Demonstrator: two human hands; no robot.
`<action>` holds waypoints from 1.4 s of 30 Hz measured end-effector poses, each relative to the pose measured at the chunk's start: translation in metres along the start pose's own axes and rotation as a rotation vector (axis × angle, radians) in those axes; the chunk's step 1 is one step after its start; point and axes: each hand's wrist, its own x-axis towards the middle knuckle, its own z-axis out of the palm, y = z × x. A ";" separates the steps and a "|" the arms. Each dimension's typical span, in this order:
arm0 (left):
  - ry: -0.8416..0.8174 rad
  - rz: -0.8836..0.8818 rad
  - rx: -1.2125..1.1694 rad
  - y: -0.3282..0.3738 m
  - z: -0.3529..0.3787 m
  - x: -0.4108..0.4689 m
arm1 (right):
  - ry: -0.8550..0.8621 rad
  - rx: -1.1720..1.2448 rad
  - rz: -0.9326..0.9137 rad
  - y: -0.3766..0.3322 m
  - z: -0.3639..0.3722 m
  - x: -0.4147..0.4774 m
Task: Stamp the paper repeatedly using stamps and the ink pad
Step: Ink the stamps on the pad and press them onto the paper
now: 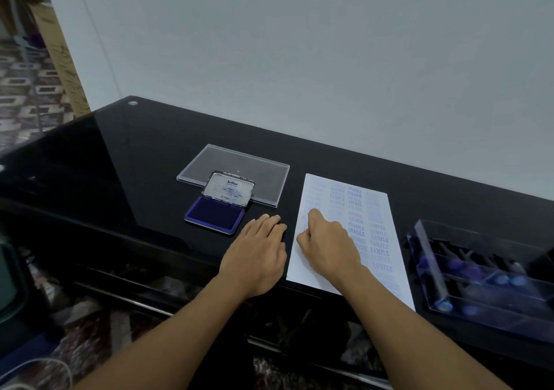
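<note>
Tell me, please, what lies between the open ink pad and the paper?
In the head view, the left hand rests flat on the black table between the ink pad and the paper.

A dark shiny table by a plain wall.

I see a black table (120, 164) with a glossy top. The pale grey-white wall (299, 44) behind its far edge shows in the shine. A small round silver stud (132, 102) sits at the far left corner of the top. Past the left edge, a brown board (57, 53) stands by the wall, and the floor (24, 89) there has a brown and white pattern. Below the near edge I see a dark patterned rug (90, 329). The light is soft and even.
</note>
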 end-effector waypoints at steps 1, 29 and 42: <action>0.003 -0.002 -0.003 0.000 0.000 0.000 | -0.007 0.006 0.007 0.000 0.000 0.001; 0.022 -0.031 -0.033 0.002 -0.003 0.001 | 0.019 0.153 0.063 0.012 -0.068 0.027; -0.002 -0.066 -0.267 0.001 -0.033 -0.004 | -0.033 0.165 0.011 -0.004 -0.071 0.006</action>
